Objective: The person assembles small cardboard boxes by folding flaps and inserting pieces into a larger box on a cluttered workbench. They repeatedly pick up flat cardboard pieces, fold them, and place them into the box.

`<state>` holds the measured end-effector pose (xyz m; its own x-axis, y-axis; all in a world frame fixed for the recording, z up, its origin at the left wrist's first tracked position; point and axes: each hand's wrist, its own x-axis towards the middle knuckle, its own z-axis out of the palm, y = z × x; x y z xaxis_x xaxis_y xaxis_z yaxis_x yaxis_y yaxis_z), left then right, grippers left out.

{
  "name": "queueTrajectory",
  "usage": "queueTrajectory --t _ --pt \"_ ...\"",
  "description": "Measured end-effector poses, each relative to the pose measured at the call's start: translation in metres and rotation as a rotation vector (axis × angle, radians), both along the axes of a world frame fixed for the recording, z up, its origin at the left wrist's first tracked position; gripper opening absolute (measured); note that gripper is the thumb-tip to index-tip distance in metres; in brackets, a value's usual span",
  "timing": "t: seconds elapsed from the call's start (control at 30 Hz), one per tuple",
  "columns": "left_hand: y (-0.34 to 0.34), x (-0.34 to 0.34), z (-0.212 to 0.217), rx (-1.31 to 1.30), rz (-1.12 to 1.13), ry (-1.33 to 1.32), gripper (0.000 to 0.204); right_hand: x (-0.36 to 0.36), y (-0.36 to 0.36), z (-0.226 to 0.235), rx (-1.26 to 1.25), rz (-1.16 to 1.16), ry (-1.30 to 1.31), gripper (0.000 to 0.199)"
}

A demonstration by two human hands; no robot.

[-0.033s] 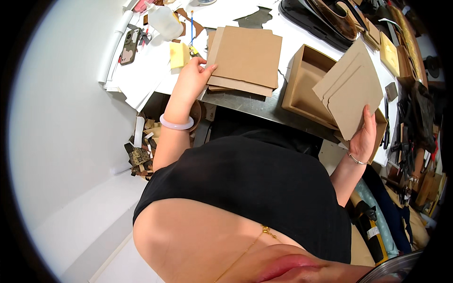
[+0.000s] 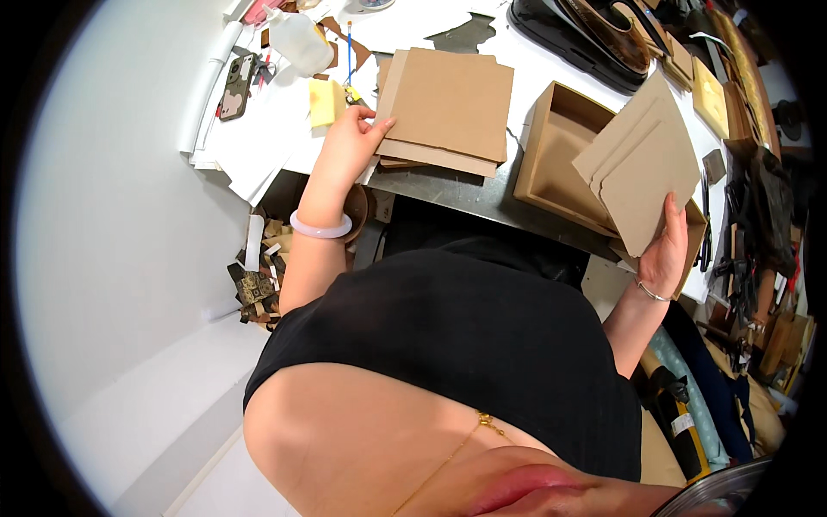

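Observation:
A stack of brown cardboard sheets [image 2: 452, 99] lies at the table's front edge, its layers slightly offset. At its left edge is my left hand [image 2: 351, 142], thumb touching the sheets and fingers loosely bent apart from it. My right hand [image 2: 663, 250] grips several fanned grey-brown cardboard sheets [image 2: 650, 172] by their lower right side, the thumb side hidden behind them. These sheets tilt over an open brown cardboard box [image 2: 551, 129] and cover much of its right part.
Left of the stack are a yellow sponge block [image 2: 326, 102], a blue brush [image 2: 350, 56], a white squeeze bottle [image 2: 301, 43] and a phone [image 2: 235, 88]. Dark leather goods [image 2: 586, 34] stand at the back right. Scraps [image 2: 256, 284] fill the space below the table's left end.

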<state>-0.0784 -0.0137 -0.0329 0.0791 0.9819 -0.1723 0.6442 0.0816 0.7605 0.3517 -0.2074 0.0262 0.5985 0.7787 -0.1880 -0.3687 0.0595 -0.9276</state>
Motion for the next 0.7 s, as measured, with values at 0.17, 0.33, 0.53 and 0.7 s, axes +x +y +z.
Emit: queueTrajectory --t 0.17,0.33,0.53,0.7 --pt "0.000 -0.001 0.018 -0.201 0.017 -0.261 0.034 0.008 -0.009 -0.004 -0.002 -0.036 0.019 0.043" --pt "-0.004 -0.002 0.017 -0.314 0.052 -0.513 0.025 0.008 -0.007 -0.008 0.010 -0.015 0.036 0.042" --pt "-0.012 0.000 0.018 -0.254 0.072 -0.629 0.028 0.008 -0.005 -0.010 0.011 -0.003 0.036 0.043" --pt "-0.012 -0.004 0.016 -0.193 0.149 -0.651 0.030 0.006 -0.005 -0.008 0.008 -0.010 0.044 0.043"
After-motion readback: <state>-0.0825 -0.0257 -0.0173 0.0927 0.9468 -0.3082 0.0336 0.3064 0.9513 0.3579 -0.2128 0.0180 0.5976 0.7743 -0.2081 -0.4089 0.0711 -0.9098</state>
